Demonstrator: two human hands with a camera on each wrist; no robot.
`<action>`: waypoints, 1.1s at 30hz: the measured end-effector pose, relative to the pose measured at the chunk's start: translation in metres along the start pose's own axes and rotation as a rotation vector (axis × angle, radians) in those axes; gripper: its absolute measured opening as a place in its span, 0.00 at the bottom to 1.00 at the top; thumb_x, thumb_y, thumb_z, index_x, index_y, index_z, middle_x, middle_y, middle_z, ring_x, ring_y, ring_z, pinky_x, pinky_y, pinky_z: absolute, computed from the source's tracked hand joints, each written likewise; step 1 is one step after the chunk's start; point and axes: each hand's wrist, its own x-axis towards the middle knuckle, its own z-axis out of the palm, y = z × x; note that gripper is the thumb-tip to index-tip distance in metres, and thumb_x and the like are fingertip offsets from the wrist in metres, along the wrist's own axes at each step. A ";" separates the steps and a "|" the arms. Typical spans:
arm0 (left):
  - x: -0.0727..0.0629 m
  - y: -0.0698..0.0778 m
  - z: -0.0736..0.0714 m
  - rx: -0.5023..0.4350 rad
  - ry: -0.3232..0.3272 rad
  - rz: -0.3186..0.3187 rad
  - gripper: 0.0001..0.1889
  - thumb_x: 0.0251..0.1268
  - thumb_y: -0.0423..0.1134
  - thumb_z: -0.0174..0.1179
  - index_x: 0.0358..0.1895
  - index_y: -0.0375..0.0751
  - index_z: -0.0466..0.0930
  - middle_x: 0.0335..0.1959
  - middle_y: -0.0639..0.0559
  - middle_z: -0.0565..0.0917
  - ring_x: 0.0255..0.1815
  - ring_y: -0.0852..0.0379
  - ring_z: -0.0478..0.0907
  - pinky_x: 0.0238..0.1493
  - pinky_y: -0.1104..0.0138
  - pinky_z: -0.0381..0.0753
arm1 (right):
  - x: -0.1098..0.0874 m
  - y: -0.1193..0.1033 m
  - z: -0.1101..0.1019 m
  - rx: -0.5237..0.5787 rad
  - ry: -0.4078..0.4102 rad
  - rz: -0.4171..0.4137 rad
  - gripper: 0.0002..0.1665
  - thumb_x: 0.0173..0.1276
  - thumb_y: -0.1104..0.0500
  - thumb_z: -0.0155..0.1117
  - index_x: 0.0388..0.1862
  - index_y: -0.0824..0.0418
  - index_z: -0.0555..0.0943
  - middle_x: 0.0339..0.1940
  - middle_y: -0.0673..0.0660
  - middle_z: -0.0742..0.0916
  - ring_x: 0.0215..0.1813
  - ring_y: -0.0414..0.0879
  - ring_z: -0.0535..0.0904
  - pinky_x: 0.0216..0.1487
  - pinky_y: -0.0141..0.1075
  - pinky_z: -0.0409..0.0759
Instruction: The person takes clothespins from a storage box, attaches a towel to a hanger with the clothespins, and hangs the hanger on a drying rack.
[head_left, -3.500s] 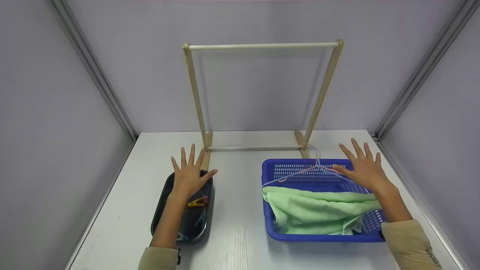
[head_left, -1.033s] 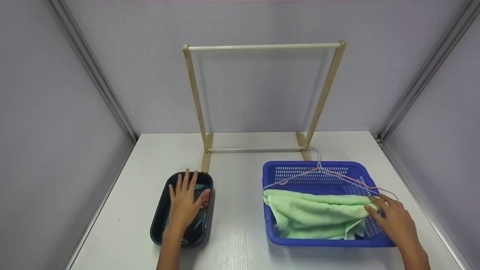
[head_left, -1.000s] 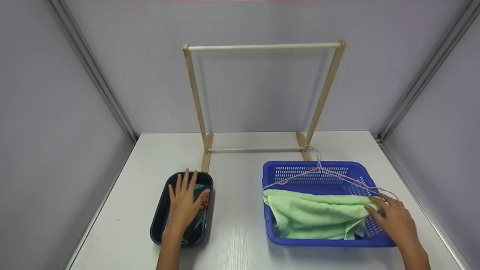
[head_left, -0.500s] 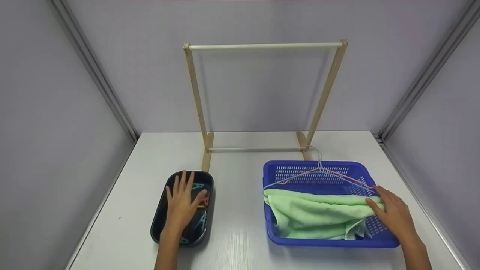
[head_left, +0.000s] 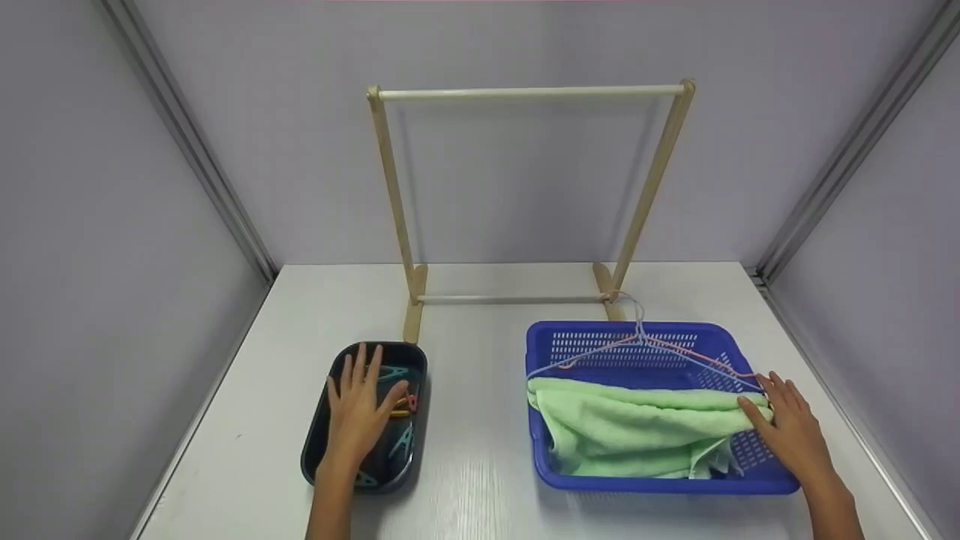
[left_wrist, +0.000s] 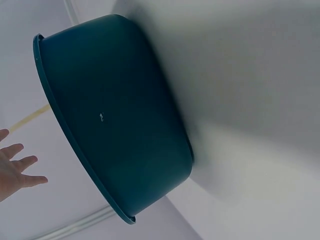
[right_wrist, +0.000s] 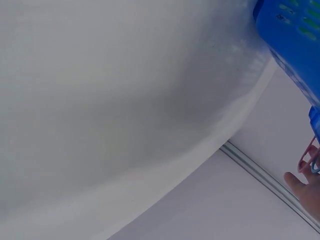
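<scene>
In the head view my left hand (head_left: pixel 352 424) hovers over a dark oblong tub (head_left: pixel 307 461), fingers spread and nothing held. Inside lie several clothespins: teal (head_left: pixel 403 441), yellow (head_left: pixel 400 414) and red (head_left: pixel 412 403). At the right, a blue basket (head_left: pixel 637 486) bears a folded green towel (head_left: pixel 630 431) below a blue hanger (head_left: pixel 639 319) and a pink hanger (head_left: pixel 694 354). My right hand (head_left: pixel 795 431) lies at the towel's right end, fingers nearly straight over the hanger tips. The right wrist view has the pink loop (right_wrist: pixel 300 165) beside the fingers; contact is unclear.
Behind both containers stands a wooden rack (head_left: pixel 529 94) with an upper rail and a lower rail (head_left: pixel 510 299). The hanger hooks reach close to its right foot. Grey walls enclose the white table (head_left: pixel 472 420) at the back and sides.
Both hands, raised and spread at first, have come down, the right onto the towel's end. Lately the left has slid slightly left over the tub, and the right slightly right. Basket and towel stay put.
</scene>
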 end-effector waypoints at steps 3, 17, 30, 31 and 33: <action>-0.001 -0.002 0.000 -0.014 -0.001 -0.006 0.40 0.63 0.61 0.50 0.71 0.41 0.52 0.71 0.39 0.47 0.70 0.38 0.41 0.62 0.39 0.33 | 0.000 0.002 0.001 0.008 0.003 0.009 0.41 0.70 0.45 0.50 0.67 0.74 0.55 0.67 0.77 0.55 0.69 0.69 0.38 0.56 0.70 0.41; -0.002 -0.016 -0.001 -0.016 -0.015 -0.054 0.37 0.65 0.56 0.51 0.68 0.34 0.56 0.68 0.34 0.55 0.68 0.35 0.47 0.62 0.40 0.40 | 0.000 0.000 0.001 -0.002 -0.003 0.021 0.42 0.70 0.44 0.49 0.67 0.75 0.53 0.66 0.77 0.55 0.69 0.69 0.37 0.58 0.69 0.40; 0.006 -0.037 0.005 0.057 -0.135 -0.106 0.28 0.64 0.45 0.56 0.61 0.28 0.66 0.60 0.31 0.67 0.61 0.33 0.60 0.61 0.43 0.54 | -0.001 -0.001 0.001 -0.009 -0.013 0.044 0.43 0.70 0.43 0.48 0.68 0.74 0.52 0.67 0.76 0.54 0.69 0.68 0.37 0.55 0.71 0.41; 0.007 -0.038 0.005 0.066 -0.142 -0.105 0.27 0.64 0.43 0.57 0.60 0.27 0.67 0.59 0.31 0.68 0.60 0.33 0.61 0.60 0.44 0.56 | -0.001 -0.001 0.001 -0.008 -0.013 0.044 0.43 0.70 0.43 0.48 0.68 0.74 0.52 0.67 0.76 0.54 0.69 0.68 0.37 0.55 0.71 0.41; 0.008 -0.039 0.005 0.084 -0.155 -0.103 0.25 0.62 0.39 0.58 0.59 0.26 0.68 0.57 0.30 0.69 0.59 0.33 0.63 0.59 0.45 0.58 | -0.001 -0.001 0.001 -0.010 -0.012 0.047 0.43 0.70 0.43 0.48 0.68 0.73 0.52 0.67 0.76 0.54 0.69 0.68 0.37 0.55 0.71 0.41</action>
